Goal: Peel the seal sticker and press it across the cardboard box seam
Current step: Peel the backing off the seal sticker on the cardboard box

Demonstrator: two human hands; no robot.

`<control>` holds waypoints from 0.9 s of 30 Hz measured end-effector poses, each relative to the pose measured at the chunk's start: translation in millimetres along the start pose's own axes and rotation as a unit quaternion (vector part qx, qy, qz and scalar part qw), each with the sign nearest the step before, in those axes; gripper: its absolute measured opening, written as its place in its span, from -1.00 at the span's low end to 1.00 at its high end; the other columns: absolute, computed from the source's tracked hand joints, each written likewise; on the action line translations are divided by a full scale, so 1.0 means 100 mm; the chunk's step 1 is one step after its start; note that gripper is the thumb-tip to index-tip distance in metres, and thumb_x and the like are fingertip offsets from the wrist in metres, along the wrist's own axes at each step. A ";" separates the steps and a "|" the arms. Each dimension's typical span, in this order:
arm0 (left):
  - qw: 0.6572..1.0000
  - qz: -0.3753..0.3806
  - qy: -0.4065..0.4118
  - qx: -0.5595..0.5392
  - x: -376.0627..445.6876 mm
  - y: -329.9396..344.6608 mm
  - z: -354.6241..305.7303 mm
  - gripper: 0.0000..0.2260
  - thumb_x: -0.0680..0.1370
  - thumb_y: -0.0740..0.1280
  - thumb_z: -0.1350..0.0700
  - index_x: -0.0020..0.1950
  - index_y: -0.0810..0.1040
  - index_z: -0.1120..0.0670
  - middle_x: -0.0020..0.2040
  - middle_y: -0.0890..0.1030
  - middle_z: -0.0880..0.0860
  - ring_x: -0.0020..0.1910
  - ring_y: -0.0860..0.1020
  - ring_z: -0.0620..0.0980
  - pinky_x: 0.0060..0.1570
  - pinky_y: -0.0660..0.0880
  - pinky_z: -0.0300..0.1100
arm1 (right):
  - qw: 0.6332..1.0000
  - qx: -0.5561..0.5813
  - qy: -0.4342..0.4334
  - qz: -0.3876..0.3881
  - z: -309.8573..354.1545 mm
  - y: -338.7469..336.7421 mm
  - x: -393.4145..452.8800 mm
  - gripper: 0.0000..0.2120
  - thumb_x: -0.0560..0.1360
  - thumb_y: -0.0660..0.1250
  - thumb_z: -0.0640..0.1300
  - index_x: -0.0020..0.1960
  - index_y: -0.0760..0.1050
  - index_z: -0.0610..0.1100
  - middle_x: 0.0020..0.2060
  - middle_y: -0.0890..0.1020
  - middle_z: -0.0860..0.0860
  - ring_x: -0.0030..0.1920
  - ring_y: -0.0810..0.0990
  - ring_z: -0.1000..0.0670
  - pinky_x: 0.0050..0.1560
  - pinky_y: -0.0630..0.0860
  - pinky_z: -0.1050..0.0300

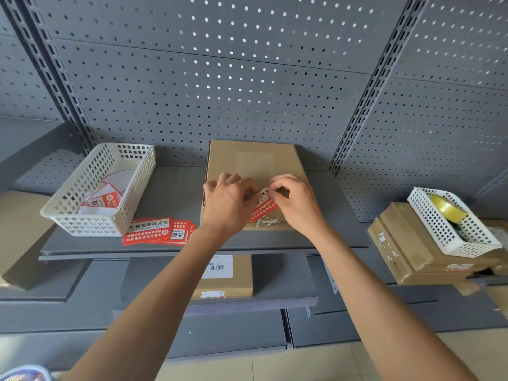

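Observation:
A flat brown cardboard box (pixel 255 163) lies on the grey shelf (pixel 170 193) in front of me. Over its near edge I hold a red-and-white seal sticker (pixel 262 207) between both hands. My left hand (pixel 228 202) pinches its left side and my right hand (pixel 297 202) pinches its upper right corner. The sticker's lower end hangs near the box's front edge, where torn white residue (pixel 265 222) shows. Whether the sticker touches the box I cannot tell.
A stack of red seal stickers (pixel 156 232) lies left of the box, beside a white mesh basket (pixel 82 215) with peeled backings. At the right, another white basket (pixel 472 243) with a tape roll (pixel 448 207) sits on stacked boxes (pixel 406 248). A labelled box (pixel 239 276) lies on the lower shelf.

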State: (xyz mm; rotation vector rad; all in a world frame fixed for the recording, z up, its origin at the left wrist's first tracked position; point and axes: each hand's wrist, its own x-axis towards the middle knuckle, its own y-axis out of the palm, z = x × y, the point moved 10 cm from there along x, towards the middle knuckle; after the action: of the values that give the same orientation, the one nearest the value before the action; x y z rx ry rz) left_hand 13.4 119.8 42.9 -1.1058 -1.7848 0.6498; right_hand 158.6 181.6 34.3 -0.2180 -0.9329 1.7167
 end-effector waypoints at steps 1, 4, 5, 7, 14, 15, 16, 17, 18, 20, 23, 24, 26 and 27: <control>1.000 0.001 -0.002 -0.002 0.00 0.00 0.00 -0.86 0.56 0.32 -0.12 -0.05 0.63 -0.11 -0.13 0.58 -0.11 0.09 0.45 0.00 0.10 0.24 -0.01 | 1.000 0.009 0.006 -0.005 -0.02 -0.01 0.00 -0.96 0.51 0.42 -0.15 -0.04 0.63 -0.05 0.05 0.64 0.13 0.11 0.61 0.09 0.20 0.54 0.00; 1.000 0.003 -0.004 -0.007 0.01 0.00 -0.01 -0.88 0.56 0.31 -0.10 -0.05 0.62 -0.13 -0.13 0.58 -0.10 0.10 0.44 0.00 0.09 0.23 -0.01 | 0.999 0.036 0.016 0.000 -0.01 -0.01 0.02 -0.82 0.50 0.45 -0.16 0.10 0.63 -0.08 0.06 0.65 0.10 0.08 0.62 0.11 0.21 0.55 0.09; 1.000 0.003 -0.003 -0.008 0.01 0.00 -0.01 -0.88 0.56 0.31 -0.10 -0.05 0.62 -0.13 -0.13 0.58 -0.10 0.09 0.44 0.00 0.08 0.23 -0.01 | 0.999 0.039 0.011 0.004 0.02 0.00 0.02 -0.81 0.50 0.45 -0.17 0.11 0.62 -0.09 0.07 0.65 0.08 0.08 0.62 0.11 0.21 0.54 0.12; 1.000 0.002 -0.003 -0.008 0.00 0.00 -0.01 -0.88 0.56 0.31 -0.09 -0.05 0.62 -0.13 -0.13 0.58 -0.10 0.09 0.44 0.00 0.07 0.22 -0.02 | 0.999 0.044 -0.003 0.006 0.06 0.00 0.01 -0.86 0.50 0.45 -0.20 0.05 0.63 -0.12 0.07 0.65 0.06 0.09 0.61 0.10 0.21 0.52 0.16; 1.000 0.001 -0.003 -0.011 0.00 -0.01 0.00 -0.87 0.56 0.32 -0.13 -0.03 0.59 -0.11 -0.15 0.55 -0.14 0.09 0.44 -0.03 0.05 0.17 -0.07 | 1.000 0.021 -0.002 0.002 0.05 -0.03 -0.01 -0.96 0.52 0.45 -0.15 -0.10 0.64 -0.11 0.11 0.63 0.08 0.13 0.58 0.13 0.14 0.39 0.42; 1.000 0.001 -0.002 -0.013 0.00 -0.01 0.00 -0.86 0.56 0.32 -0.13 -0.01 0.58 -0.10 -0.15 0.54 -0.15 0.10 0.44 -0.03 0.04 0.16 -0.07 | 1.000 0.023 -0.002 0.002 0.04 -0.04 -0.01 -0.96 0.52 0.45 -0.16 -0.10 0.64 -0.12 0.11 0.63 0.08 0.12 0.57 0.13 0.11 0.36 0.48; 1.000 0.003 0.001 -0.015 0.00 -0.01 0.00 -0.85 0.56 0.33 -0.14 0.00 0.58 -0.09 -0.15 0.53 -0.16 0.10 0.44 -0.04 0.05 0.16 -0.08 | 1.000 0.026 -0.002 0.002 0.04 -0.04 -0.02 -0.96 0.52 0.44 -0.16 -0.10 0.64 -0.12 0.11 0.64 0.08 0.12 0.58 0.13 0.10 0.36 0.49; 1.000 0.005 0.005 -0.018 0.00 -0.01 0.00 -0.84 0.55 0.33 -0.15 0.00 0.58 -0.09 -0.15 0.52 -0.16 0.10 0.44 -0.04 0.06 0.18 -0.07 | 1.000 0.031 -0.003 0.001 0.04 -0.05 -0.02 -0.96 0.52 0.45 -0.16 -0.11 0.64 -0.12 0.10 0.64 0.08 0.11 0.58 0.13 0.11 0.38 0.45; 1.000 0.009 0.011 -0.021 0.00 -0.01 0.00 -0.83 0.55 0.34 -0.15 0.00 0.58 -0.09 -0.14 0.53 -0.16 0.09 0.45 -0.05 0.07 0.20 -0.07 | 0.999 0.036 -0.004 -0.001 0.04 -0.05 -0.02 -0.96 0.52 0.45 -0.17 -0.11 0.64 -0.12 0.10 0.64 0.07 0.11 0.59 0.12 0.13 0.41 0.38; 0.999 0.019 0.023 -0.029 -0.01 -0.01 0.01 -0.84 0.54 0.35 -0.14 -0.01 0.59 -0.08 -0.13 0.54 -0.14 0.08 0.46 -0.04 0.08 0.22 -0.06 | 0.999 0.045 -0.005 0.000 0.04 -0.05 -0.02 -0.96 0.52 0.45 -0.17 -0.11 0.64 -0.12 0.10 0.64 0.07 0.11 0.59 0.11 0.15 0.44 0.31; 0.999 0.023 0.029 -0.035 -0.02 -0.02 0.01 -0.87 0.55 0.36 -0.11 -0.04 0.59 -0.08 -0.10 0.57 -0.12 0.07 0.47 -0.03 0.09 0.22 -0.07 | 0.999 0.046 -0.004 0.001 0.04 -0.05 -0.02 -0.95 0.52 0.44 -0.17 -0.12 0.63 -0.12 0.11 0.64 0.08 0.12 0.59 0.11 0.17 0.46 0.23; 0.999 0.022 0.028 -0.033 -0.02 -0.02 0.01 -0.88 0.55 0.36 -0.10 -0.04 0.60 -0.09 -0.09 0.58 -0.12 0.07 0.47 -0.03 0.09 0.22 -0.07 | 0.999 0.046 -0.003 -0.001 0.03 -0.05 -0.02 -0.95 0.52 0.44 -0.16 -0.12 0.63 -0.11 0.11 0.63 0.09 0.12 0.59 0.12 0.18 0.48 0.19; 0.999 0.020 0.021 -0.030 -0.02 -0.01 0.00 -0.92 0.55 0.36 -0.07 -0.05 0.60 -0.10 -0.08 0.59 -0.12 0.07 0.48 -0.03 0.09 0.21 -0.09 | 0.999 0.049 -0.003 -0.003 0.03 -0.05 -0.01 -0.95 0.52 0.44 -0.16 -0.12 0.63 -0.11 0.11 0.63 0.10 0.11 0.59 0.12 0.19 0.50 0.11; 0.999 0.019 0.017 -0.031 -0.02 -0.02 0.00 -0.93 0.55 0.36 -0.05 -0.06 0.61 -0.09 -0.09 0.59 -0.11 0.06 0.48 -0.02 0.09 0.21 -0.10 | 0.999 0.049 -0.004 -0.004 0.02 -0.05 -0.01 -0.95 0.52 0.44 -0.15 -0.13 0.63 -0.10 0.11 0.63 0.11 0.11 0.59 0.11 0.20 0.51 0.06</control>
State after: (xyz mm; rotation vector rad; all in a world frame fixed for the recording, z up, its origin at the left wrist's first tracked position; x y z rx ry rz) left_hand 12.7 117.0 43.1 -1.1881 -1.7689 0.5979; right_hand 161.2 180.2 38.7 -0.1423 -0.8527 1.7530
